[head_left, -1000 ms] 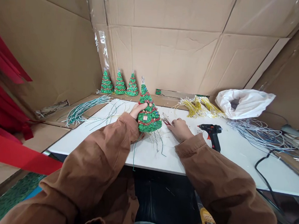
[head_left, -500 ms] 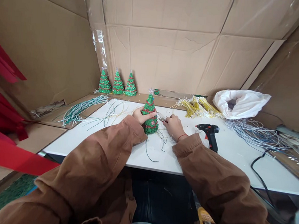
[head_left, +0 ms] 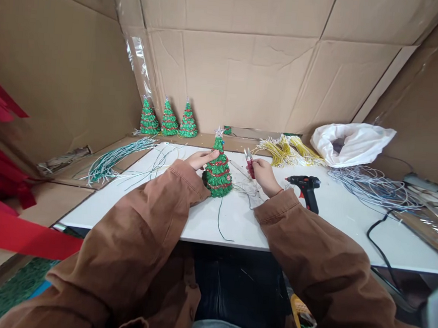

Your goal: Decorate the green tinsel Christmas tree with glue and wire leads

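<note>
A small green Christmas tree [head_left: 218, 176] with red garlands and a pale star top stands upright near the middle of the white table [head_left: 296, 236]. My left hand [head_left: 201, 159] grips it from the left, thumb across its upper part; the fingers behind are hidden. To the tree's right, my right hand [head_left: 264, 175] is closed on a small red-handled tool [head_left: 249, 165] whose metal tip points up. A thin pointed tool [head_left: 239, 169] lies between the tree and that hand. Dark green wire [head_left: 220, 222] trails from the tree's base towards the front edge.
Three similar trees [head_left: 170, 119] stand at the back left. Green wires [head_left: 109, 163] lie in a bundle at left, yellow wires [head_left: 284, 151] at the back. On the right are a black glue gun [head_left: 308, 188], a white plastic bag [head_left: 351, 144] and tangled pale wires [head_left: 372, 188]. Cardboard walls [head_left: 229, 79] enclose the table.
My right hand has drawn slightly right, away from the tree, and turned the tool upward so its red handles show. My left hand has shifted up on the tree, which has turned slightly.
</note>
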### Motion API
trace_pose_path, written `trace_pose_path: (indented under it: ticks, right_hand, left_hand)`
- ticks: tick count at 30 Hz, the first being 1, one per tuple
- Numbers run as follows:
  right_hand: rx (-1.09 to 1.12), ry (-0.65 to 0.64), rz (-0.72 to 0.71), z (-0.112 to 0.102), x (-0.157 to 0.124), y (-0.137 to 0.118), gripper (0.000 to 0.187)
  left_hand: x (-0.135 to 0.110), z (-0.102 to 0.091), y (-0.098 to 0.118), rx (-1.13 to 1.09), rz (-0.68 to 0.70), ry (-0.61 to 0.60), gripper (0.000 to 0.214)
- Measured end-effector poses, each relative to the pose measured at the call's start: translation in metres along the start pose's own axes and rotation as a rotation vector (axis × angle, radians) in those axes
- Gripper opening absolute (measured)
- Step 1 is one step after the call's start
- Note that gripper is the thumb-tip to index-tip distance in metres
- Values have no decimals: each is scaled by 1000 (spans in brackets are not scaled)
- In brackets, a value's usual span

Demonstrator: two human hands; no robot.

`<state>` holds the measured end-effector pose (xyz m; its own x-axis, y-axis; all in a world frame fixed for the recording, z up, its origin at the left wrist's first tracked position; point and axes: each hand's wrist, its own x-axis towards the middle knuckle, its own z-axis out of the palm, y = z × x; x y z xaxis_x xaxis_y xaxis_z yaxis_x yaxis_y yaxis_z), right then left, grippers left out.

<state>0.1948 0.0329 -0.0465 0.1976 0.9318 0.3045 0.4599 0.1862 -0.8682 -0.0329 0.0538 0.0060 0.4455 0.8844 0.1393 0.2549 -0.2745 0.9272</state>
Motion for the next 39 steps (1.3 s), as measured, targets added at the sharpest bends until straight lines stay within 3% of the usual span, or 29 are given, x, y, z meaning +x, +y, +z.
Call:
trace_pose_path:
  ticks: [5,9,13,18,22,25,30,32,34,39]
  right_hand:
    - [346,-131,85,-9,-10,-14,31]
    - [662,-224,87,-13,-17,-23,43]
    - [645,-160,8,-15,-21,-31,43]
    - [672,-149,12,-17,-26,-36,44]
    - [668,-174,24,-17,-27,-37,43]
    - [656,-180,24,-18,-27,-38,40]
    - [653,-190,36,-18,-27,-37,35]
    - [648,-196,30,-19,-27,-36,34]
    - [636,-196,16,-19,-28,-36,35]
    - [619,-165,-12,-19,-28,-35,35]
  left_hand:
    - [-2,11,10,-136,50,24,51]
    - [-4,20,12,-196,6,117,49]
    - [-4,19,4,-198,17,149,55]
    - [-1,-1,-1,-220,56,-84,49]
    - [4,-12,0,-286,188,-228,48]
    - [6,-10,-1,-271,196,-179,45]
    - [8,-3,-5,-162,187,101,47]
    - [10,-3,-6,-158,191,144,48]
    - [11,-6,-6,-189,214,109,49]
    - [9,-12,-4,-323,225,-143,49]
